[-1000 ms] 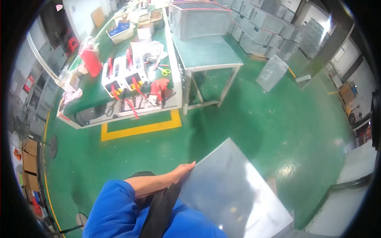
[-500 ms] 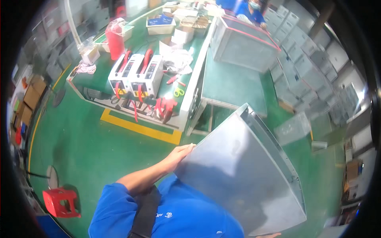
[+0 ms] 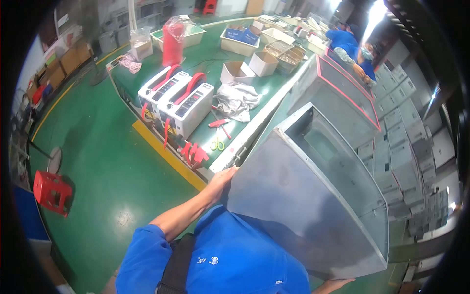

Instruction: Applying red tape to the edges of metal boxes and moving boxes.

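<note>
A large grey sheet-metal box (image 3: 298,196), hollow with an open face, is tilted in front of my chest. My left hand (image 3: 225,179) grips its left edge, with the fingers partly hidden behind the metal. Under the lower right corner, my right hand (image 3: 335,285) supports the box; only part of that hand shows. Through the open face, bare inner walls are visible. The box's far end is close to the near end of another grey box (image 3: 333,93) with red strips along its rim.
To the left stands a green-topped workbench (image 3: 196,59) with two white tape dispensers (image 3: 183,105), green-handled scissors (image 3: 218,144), a crumpled cloth (image 3: 237,100) and several trays. A co-worker (image 3: 350,46) leans over the red-trimmed box. A red stool (image 3: 53,192) stands on the floor; grey cabinets (image 3: 406,142) are stacked at right.
I have come closer to the bench with the box raised and turned, so more of its hollow inside shows. The co-worker now leans further over the red-trimmed box.
</note>
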### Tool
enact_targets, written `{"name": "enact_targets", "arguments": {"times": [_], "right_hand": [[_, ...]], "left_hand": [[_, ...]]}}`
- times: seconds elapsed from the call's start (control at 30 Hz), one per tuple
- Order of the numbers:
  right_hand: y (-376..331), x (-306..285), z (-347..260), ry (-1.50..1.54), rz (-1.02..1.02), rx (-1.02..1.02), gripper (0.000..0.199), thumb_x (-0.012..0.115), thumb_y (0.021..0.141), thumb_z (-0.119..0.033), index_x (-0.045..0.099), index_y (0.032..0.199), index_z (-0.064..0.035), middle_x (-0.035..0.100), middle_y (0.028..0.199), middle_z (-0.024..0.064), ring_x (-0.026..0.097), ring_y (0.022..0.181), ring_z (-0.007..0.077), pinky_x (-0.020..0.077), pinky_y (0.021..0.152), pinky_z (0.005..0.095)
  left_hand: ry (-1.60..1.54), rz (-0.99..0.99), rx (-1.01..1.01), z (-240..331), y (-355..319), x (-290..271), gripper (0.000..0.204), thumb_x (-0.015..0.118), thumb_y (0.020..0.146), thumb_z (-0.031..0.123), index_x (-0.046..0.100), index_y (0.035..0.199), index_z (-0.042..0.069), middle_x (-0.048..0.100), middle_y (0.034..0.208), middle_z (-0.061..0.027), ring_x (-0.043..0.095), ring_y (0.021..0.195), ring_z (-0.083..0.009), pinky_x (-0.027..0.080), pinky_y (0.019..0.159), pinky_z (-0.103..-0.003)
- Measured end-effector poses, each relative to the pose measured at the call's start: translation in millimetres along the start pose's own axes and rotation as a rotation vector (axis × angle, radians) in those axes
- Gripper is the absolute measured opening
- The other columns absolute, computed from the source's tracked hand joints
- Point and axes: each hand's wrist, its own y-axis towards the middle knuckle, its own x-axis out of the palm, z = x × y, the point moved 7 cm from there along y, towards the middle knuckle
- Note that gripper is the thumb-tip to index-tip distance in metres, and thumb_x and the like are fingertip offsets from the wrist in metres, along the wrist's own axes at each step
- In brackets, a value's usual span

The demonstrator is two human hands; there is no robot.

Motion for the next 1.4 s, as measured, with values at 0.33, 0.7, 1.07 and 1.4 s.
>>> {"name": "enact_targets", "arguments": {"times": [0.33, 0.7, 1.07, 1.4], "right_hand": [[101.0, 165.8, 8.3, 0.007, -0.173, 0.075, 0.059, 0.039, 0.088, -0.048, 0.046, 0.120, 0.0007, 0.048, 0.117, 0.0124, 0.046, 0.107, 0.0212, 0.0385, 0.088, 0.0312], [150.7, 283.4, 16.3, -0.016, -0.279, 0.139, 0.057, 0.039, 0.088, -0.047, 0.047, 0.119, 0.0001, 0.050, 0.115, 0.0120, 0.047, 0.105, 0.0207, 0.0399, 0.086, 0.0310], [139.3, 279.2, 20.8, 0.020, -0.209, 0.037, 0.055, 0.039, 0.089, -0.047, 0.048, 0.118, -0.0005, 0.051, 0.113, 0.0116, 0.048, 0.102, 0.0201, 0.0414, 0.085, 0.0308], [-91.2, 229.0, 200.4, -0.698, -0.738, 0.666, 0.040, 0.042, 0.089, -0.037, 0.054, 0.110, -0.0052, 0.057, 0.098, 0.0072, 0.052, 0.088, 0.0176, 0.0430, 0.070, 0.0283]], "left_hand": [[0.016, 0.266, 0.077, -3.4, 90.5, 15.5, 0.040, 0.046, 0.090, 0.038, 0.057, 0.100, 0.001, 0.058, 0.091, -0.0036, 0.053, 0.082, -0.0105, 0.041, 0.075, -0.024], [0.133, 0.656, 0.253, -48.1, 195.7, 8.3, 0.050, 0.042, 0.087, 0.047, 0.060, 0.072, 0.003, 0.055, 0.066, -0.0015, 0.049, 0.063, -0.0105, 0.038, 0.061, -0.023], [0.443, 0.607, 0.308, -39.7, 182.8, -5.7, 0.032, 0.041, 0.092, 0.024, 0.056, 0.099, -0.003, 0.059, 0.096, -0.0097, 0.053, 0.091, -0.0175, 0.039, 0.084, -0.029], [0.659, -0.109, -0.094, -41.3, 45.6, -82.9, 0.029, 0.053, 0.087, 0.021, 0.055, 0.111, 0.004, 0.057, 0.109, -0.0105, 0.053, 0.105, -0.0223, 0.040, 0.090, -0.032]]}}
